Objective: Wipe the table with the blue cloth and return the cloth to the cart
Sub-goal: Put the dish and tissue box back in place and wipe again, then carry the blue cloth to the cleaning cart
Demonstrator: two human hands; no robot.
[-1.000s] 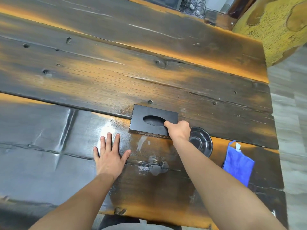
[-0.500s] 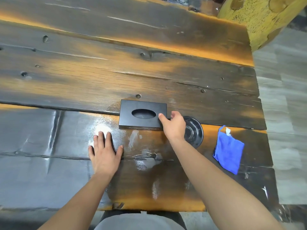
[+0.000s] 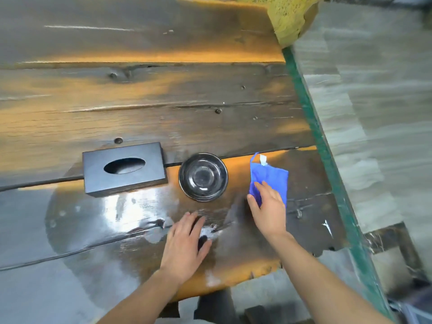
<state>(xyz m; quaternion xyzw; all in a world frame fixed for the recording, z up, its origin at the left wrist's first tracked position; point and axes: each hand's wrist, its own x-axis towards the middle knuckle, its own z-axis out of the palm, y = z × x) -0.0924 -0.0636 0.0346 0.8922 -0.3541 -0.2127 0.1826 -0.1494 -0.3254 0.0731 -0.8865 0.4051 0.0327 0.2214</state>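
Dark plank table (image 3: 163, 101), amber glare in streaks, a wet sheen across the near boards.

Far left of the group: black tissue box (image 3: 124, 169), rectangular, oval slot in its top, sat flat across the seam between two planks. No print or logo could be read on it.

Just right of the box, apart from it: black round dish (image 3: 203, 176), glossy, upright, nothing visible inside. No markings legible.

Left hand (image 3: 184, 246) lay palm down on the wet patch near the front edge, fingers spread and flat, gripping nothing.

Right hand (image 3: 268, 206) was open, fingers extended, fingertips resting on the near lower edge of the blue cloth (image 3: 271, 177); the grasp had not closed on it. Some motion blur here.

The cloth lay folded on the table near the right end, just right of the dish and not touching it. A small white tag (image 3: 263, 159) stood at its far edge beside a thin blue loop; any writing on the tag was too small to read.

Right of the table: green edge strip (image 3: 327, 160), then pale grey floor (image 3: 385, 101). Yellow rough-textured object (image 3: 289, 17) at the top.
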